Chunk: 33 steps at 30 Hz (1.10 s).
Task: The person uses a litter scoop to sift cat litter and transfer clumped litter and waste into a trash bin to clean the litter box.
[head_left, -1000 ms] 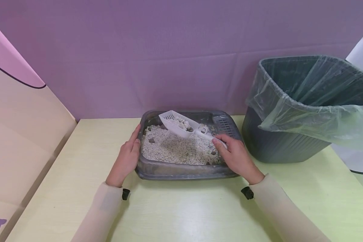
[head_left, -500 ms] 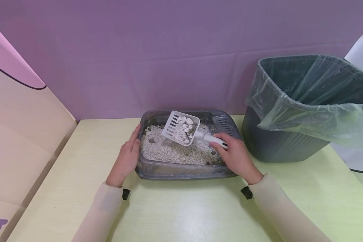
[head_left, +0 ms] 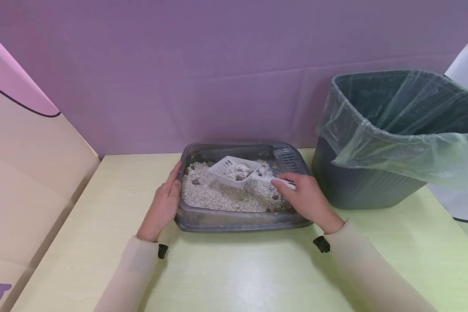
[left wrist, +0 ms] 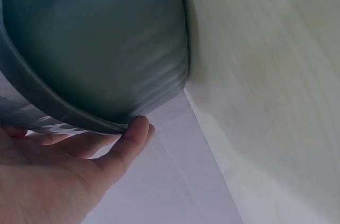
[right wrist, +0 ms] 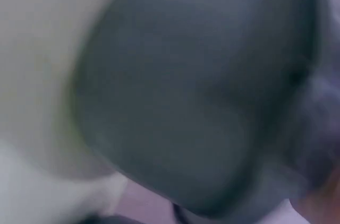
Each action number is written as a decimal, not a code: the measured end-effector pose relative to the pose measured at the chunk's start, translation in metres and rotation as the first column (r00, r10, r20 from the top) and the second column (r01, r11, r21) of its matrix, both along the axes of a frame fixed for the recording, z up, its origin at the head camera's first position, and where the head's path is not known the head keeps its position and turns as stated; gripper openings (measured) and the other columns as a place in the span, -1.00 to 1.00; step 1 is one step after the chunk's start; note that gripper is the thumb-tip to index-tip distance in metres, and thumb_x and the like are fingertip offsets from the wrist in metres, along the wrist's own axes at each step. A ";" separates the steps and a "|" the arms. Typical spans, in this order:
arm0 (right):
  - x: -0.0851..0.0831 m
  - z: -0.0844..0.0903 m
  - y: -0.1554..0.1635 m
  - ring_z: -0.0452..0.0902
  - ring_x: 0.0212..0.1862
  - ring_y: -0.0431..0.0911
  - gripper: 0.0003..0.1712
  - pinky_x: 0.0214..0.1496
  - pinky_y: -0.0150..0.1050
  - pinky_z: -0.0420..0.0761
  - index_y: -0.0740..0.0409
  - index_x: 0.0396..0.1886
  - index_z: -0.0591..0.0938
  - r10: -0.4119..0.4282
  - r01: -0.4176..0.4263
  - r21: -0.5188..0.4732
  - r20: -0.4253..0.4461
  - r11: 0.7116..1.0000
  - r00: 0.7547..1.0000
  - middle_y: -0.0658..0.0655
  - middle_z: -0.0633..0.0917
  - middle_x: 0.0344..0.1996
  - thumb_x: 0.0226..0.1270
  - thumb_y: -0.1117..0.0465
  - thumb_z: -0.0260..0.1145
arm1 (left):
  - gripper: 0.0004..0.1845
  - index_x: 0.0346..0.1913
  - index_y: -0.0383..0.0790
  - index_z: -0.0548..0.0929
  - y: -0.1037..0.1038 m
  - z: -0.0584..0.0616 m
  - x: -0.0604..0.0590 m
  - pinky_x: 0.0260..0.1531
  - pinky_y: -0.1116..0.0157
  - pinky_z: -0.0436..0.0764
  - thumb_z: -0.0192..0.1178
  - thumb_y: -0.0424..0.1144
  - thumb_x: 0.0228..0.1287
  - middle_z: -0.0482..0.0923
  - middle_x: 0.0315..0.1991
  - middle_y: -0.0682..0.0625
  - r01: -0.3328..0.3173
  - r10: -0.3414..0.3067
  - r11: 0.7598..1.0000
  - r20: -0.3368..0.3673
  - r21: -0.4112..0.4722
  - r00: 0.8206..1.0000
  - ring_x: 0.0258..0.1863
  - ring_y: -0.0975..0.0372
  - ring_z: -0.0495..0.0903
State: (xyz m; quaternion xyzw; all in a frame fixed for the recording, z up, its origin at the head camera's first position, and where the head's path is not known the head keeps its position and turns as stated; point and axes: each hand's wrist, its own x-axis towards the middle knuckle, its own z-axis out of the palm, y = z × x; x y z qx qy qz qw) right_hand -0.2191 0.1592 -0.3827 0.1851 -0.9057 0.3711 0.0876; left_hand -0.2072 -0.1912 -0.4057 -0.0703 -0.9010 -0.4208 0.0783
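A grey litter box (head_left: 234, 220) holds pale granular cat litter (head_left: 210, 197) with a few darker clumps. My right hand (head_left: 308, 197) grips the handle of a white slotted litter scoop (head_left: 239, 183) over the litter. The scoop carries pale litter and some clumps in its pan. My left hand (head_left: 163, 208) lies along the box's left side, fingers fairly straight. In the left wrist view its fingertips (left wrist: 139, 124) touch the lip of the box. The right wrist view is blurred; the box wall fills most of it and only a sliver of hand shows.
A tall dark bin (head_left: 359, 186) lined with a translucent green bag (head_left: 413, 158) stands just right of the litter box on the pale wooden table (head_left: 234, 268). A purple backdrop (head_left: 234, 78) rises behind the box. A cream panel (head_left: 31, 173) bounds the left side.
The scoop tips toward me at half a second ago, then levels back and sits slightly lower now. Its load looks smaller than before. My left hand and the litter box stay put.
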 end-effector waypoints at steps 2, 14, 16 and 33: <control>-0.001 0.009 0.003 0.14 -0.75 -0.16 -0.47 -0.36 -0.18 0.40 0.20 -0.03 0.68 0.009 -0.011 0.040 0.045 0.999 0.999 0.07 0.59 -0.60 0.35 -0.15 0.17 | -0.48 0.51 0.13 -0.03 0.000 -0.001 0.001 0.01 0.00 0.32 -0.41 -0.10 0.54 0.30 -0.50 -0.18 -0.002 0.002 1.000 -0.008 0.004 1.000 -0.20 -0.01 0.42; 0.009 0.029 0.016 0.25 -0.65 -0.17 -0.70 -0.58 -0.26 0.32 0.05 -0.07 0.64 0.091 -0.083 0.100 -0.084 0.992 0.992 -0.06 0.51 -0.59 0.31 0.01 0.28 | -0.48 0.50 0.17 -0.02 0.001 0.000 0.002 -0.03 0.01 0.33 -0.39 -0.12 0.54 0.24 -0.56 -0.11 -0.014 0.014 1.000 0.000 0.007 1.000 -0.34 0.00 0.40; 0.013 0.029 0.017 0.28 -0.63 -0.17 -0.72 -0.57 -0.27 0.32 0.03 -0.06 0.63 0.088 -0.077 0.088 -0.125 0.993 0.988 -0.08 0.52 -0.58 0.30 0.03 0.30 | -0.48 0.50 0.18 -0.02 0.001 0.000 0.002 -0.04 0.01 0.33 -0.40 -0.11 0.54 0.24 -0.56 -0.11 -0.017 0.017 1.000 0.000 0.006 1.000 -0.32 0.00 0.39; 0.041 0.086 0.021 0.18 -0.67 -0.21 -0.76 -0.60 -0.30 0.24 0.05 -0.07 0.66 0.047 -0.018 0.099 -0.304 0.995 0.952 -0.12 0.39 -0.71 0.30 0.11 0.31 | -0.47 0.51 0.14 -0.03 0.001 0.000 0.002 0.11 -0.04 0.28 -0.41 -0.10 0.54 0.43 -0.20 -0.36 -0.010 0.009 1.000 0.004 0.026 1.000 0.00 -0.04 0.38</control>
